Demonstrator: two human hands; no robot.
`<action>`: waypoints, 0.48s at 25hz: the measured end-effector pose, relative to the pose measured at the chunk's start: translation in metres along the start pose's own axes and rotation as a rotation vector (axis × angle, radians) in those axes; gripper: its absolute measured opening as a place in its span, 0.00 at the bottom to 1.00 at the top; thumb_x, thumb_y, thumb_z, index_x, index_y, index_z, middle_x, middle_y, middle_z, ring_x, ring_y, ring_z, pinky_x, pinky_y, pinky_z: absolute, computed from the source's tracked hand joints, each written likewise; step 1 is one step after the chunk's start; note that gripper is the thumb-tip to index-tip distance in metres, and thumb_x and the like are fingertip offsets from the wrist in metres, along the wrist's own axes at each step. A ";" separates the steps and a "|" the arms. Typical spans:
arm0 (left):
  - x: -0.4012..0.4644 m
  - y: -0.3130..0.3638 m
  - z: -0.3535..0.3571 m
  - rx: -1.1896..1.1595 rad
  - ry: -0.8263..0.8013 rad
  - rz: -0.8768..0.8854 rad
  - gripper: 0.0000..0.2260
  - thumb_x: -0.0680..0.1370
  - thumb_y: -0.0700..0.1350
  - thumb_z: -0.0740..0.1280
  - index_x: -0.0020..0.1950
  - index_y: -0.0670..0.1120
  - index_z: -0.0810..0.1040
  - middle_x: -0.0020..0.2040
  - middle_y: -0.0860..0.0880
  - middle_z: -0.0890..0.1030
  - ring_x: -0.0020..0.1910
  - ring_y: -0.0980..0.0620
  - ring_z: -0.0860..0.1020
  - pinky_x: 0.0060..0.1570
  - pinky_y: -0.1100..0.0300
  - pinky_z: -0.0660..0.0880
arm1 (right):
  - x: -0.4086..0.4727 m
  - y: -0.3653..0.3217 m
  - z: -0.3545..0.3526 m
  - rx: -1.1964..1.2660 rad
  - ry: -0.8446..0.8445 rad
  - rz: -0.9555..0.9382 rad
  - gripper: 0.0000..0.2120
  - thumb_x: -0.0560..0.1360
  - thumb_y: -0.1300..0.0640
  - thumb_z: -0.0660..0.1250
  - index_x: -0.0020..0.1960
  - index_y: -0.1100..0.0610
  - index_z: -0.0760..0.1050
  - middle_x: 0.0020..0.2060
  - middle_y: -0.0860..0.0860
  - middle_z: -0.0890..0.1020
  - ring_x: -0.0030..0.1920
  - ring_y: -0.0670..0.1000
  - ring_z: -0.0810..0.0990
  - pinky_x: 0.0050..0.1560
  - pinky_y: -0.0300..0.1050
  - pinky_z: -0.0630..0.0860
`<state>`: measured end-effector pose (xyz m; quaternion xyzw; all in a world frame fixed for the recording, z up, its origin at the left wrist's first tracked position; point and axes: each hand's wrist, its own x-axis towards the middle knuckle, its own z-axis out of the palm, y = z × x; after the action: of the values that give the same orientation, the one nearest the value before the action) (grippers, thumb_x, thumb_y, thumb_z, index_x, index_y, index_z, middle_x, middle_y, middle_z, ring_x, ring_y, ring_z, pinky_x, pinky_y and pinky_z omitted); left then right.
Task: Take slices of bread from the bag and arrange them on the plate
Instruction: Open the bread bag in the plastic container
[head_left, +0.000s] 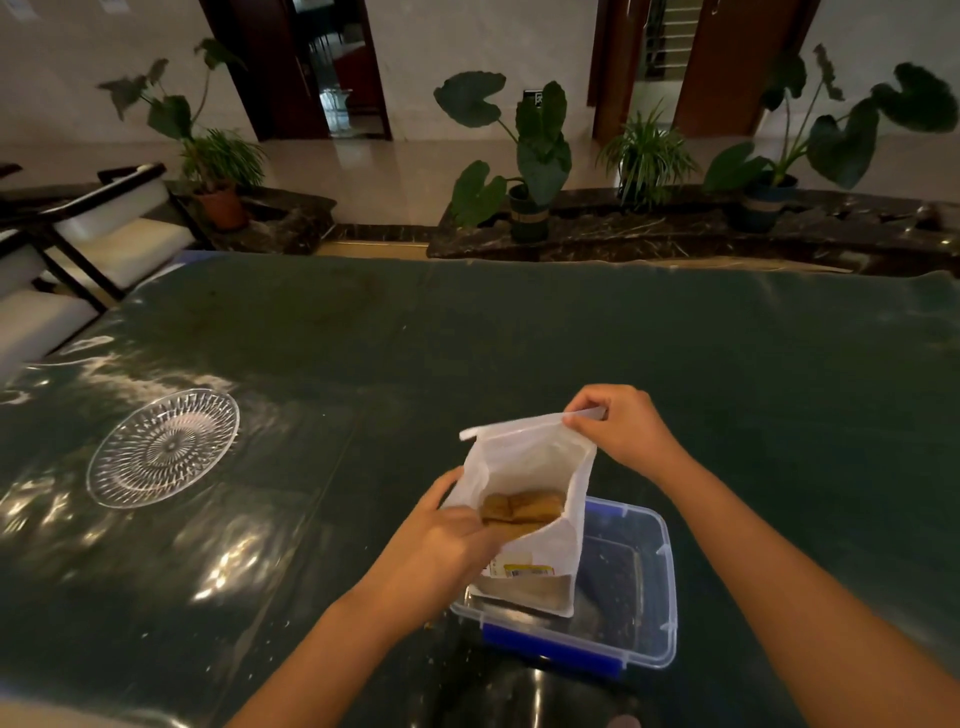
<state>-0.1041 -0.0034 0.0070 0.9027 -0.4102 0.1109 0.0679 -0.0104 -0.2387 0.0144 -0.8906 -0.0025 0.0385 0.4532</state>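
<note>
A white bread bag (540, 462) stands open in a clear plastic container (644, 582) near the table's front edge. Brown bread slices (522, 509) show inside the bag. My right hand (618, 426) pinches the bag's top right rim and holds it up. My left hand (447, 540) is at the bag's left edge, its fingers reaching into the opening beside the bread; whether they grip a slice is hidden. A clear cut-glass plate (163, 447) lies bare on the table, far left of the bag.
The table (467, 353) is covered with dark green cloth under shiny plastic. White chairs (104, 228) stand at the far left. Potted plants (535, 171) line a dark stone ledge beyond the table's far edge.
</note>
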 end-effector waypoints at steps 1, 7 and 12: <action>-0.005 0.004 -0.003 -0.007 0.003 0.015 0.12 0.62 0.45 0.78 0.43 0.51 0.82 0.39 0.53 0.85 0.42 0.54 0.83 0.56 0.48 0.78 | 0.002 0.001 -0.001 -0.016 0.016 0.023 0.02 0.71 0.57 0.69 0.40 0.52 0.78 0.42 0.49 0.81 0.45 0.49 0.80 0.37 0.34 0.73; 0.001 0.018 -0.018 -0.031 0.039 0.004 0.16 0.56 0.44 0.81 0.40 0.51 0.82 0.33 0.52 0.83 0.35 0.55 0.82 0.50 0.52 0.81 | -0.025 -0.017 -0.006 -0.263 0.014 -0.348 0.15 0.70 0.55 0.70 0.56 0.48 0.75 0.57 0.46 0.77 0.58 0.45 0.73 0.57 0.38 0.71; 0.006 0.025 -0.020 -0.053 0.014 -0.022 0.18 0.55 0.44 0.82 0.41 0.51 0.81 0.32 0.52 0.84 0.33 0.56 0.82 0.51 0.53 0.80 | -0.044 -0.030 0.007 -0.439 -0.394 -0.400 0.08 0.72 0.54 0.67 0.51 0.51 0.79 0.51 0.50 0.82 0.50 0.48 0.79 0.51 0.43 0.79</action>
<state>-0.1217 -0.0194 0.0290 0.9041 -0.4027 0.1057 0.0959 -0.0540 -0.2176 0.0376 -0.9241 -0.2724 0.1183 0.2404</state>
